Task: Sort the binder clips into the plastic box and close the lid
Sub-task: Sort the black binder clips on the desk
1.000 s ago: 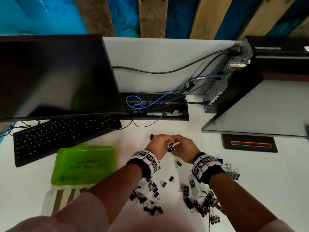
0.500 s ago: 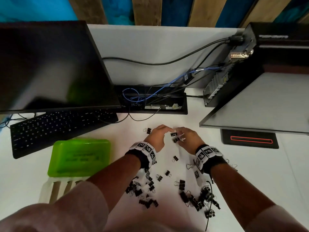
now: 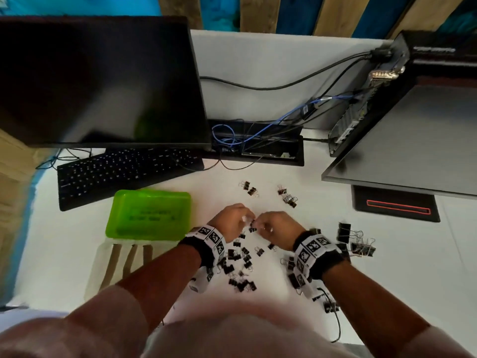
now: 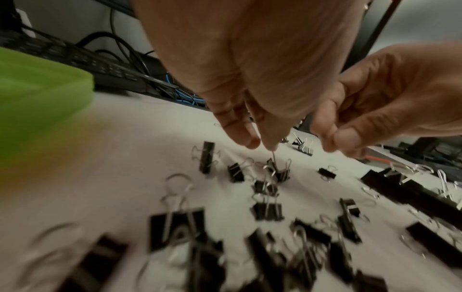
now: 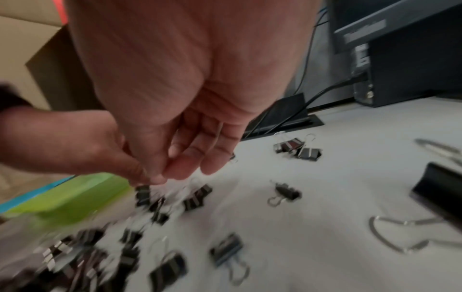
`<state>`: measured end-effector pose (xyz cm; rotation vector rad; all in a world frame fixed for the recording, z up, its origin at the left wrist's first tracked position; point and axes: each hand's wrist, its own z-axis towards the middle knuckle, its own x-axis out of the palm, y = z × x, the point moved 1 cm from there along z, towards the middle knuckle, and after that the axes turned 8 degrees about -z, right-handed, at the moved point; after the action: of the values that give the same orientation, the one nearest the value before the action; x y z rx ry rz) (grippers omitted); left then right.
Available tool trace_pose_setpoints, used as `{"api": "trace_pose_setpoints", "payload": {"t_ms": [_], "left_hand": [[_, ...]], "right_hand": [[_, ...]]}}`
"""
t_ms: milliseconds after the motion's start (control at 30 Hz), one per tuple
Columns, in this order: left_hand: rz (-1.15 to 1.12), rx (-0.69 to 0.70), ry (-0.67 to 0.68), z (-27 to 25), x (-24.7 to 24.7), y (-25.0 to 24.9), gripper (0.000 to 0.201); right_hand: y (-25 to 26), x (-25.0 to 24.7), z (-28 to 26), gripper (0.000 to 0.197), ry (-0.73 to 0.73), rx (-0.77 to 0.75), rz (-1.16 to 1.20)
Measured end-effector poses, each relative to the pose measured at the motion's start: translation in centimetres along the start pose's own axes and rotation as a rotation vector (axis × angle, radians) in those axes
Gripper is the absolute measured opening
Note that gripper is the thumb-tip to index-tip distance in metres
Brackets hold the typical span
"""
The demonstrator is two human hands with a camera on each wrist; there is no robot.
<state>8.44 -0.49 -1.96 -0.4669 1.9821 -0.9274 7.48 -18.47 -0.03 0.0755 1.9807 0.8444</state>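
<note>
Many black binder clips (image 3: 240, 264) lie scattered on the white desk. My left hand (image 3: 246, 220) hovers over them and pinches the wire handle of one small binder clip (image 4: 280, 173), which dangles just above the desk. The same clip (image 5: 142, 193) shows under the left thumb in the right wrist view. My right hand (image 3: 259, 224) is close beside it, fingers curled, thumb and forefinger pressed together (image 4: 331, 142). Whether it holds anything is hidden. The green plastic box (image 3: 149, 215) sits to the left with its lid down.
A keyboard (image 3: 124, 174) and monitor (image 3: 98, 83) stand behind the box, with a cable tray (image 3: 258, 148) at the back. A computer case (image 3: 402, 130) is at the right. Larger clips (image 3: 356, 241) lie right of my right wrist, and a few clips (image 3: 286, 197) lie farther out.
Both hands have drawn back toward me from the far clips and now hang over the near pile. The clip they held together now dangles from the left hand alone.
</note>
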Motion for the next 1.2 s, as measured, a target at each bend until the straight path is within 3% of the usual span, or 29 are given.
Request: {"api": "trace_pose_setpoints", "payload": {"t_ms": [200, 333, 500, 567, 700, 900, 1067, 1200], "left_hand": [[0.005, 0.008, 0.019, -4.6, 0.0, 1.2, 0.025], [-0.011, -0.055, -0.044, -7.2, 0.3, 2.3, 0.028], [-0.004, -0.226, -0.237, -9.2, 1.0, 4.0, 0.022], [-0.005, -0.303, -0.236, -9.9, 1.5, 4.3, 0.019], [-0.013, -0.363, -0.194, -10.9, 2.3, 4.6, 0.035], [-0.059, -0.341, -0.182, -11.7, 2.4, 4.9, 0.04], [-0.058, -0.302, -0.2, -12.2, 2.5, 4.6, 0.051], [-0.068, -0.259, -0.214, -12.1, 2.5, 4.6, 0.055]], "right_hand": [[2.7, 4.1, -0.6, 0.011, 0.235, -0.036, -0.093], [3.8, 5.5, -1.0, 0.012, 0.257, -0.074, -0.151], [6.2, 7.6, -1.6, 0.022, 0.31, -0.343, -0.331], [6.7, 8.6, -1.7, 0.021, 0.28, -0.41, -0.424], [6.6, 9.6, -1.2, 0.021, 0.29, -0.431, -0.562], [6.0, 8.0, -0.8, 0.018, 0.336, -0.228, -0.343], [6.1, 6.4, -0.7, 0.019, 0.2, -0.04, -0.079], [5.7, 6.8, 0.0, 0.038, 0.193, 0.053, -0.1]]}}
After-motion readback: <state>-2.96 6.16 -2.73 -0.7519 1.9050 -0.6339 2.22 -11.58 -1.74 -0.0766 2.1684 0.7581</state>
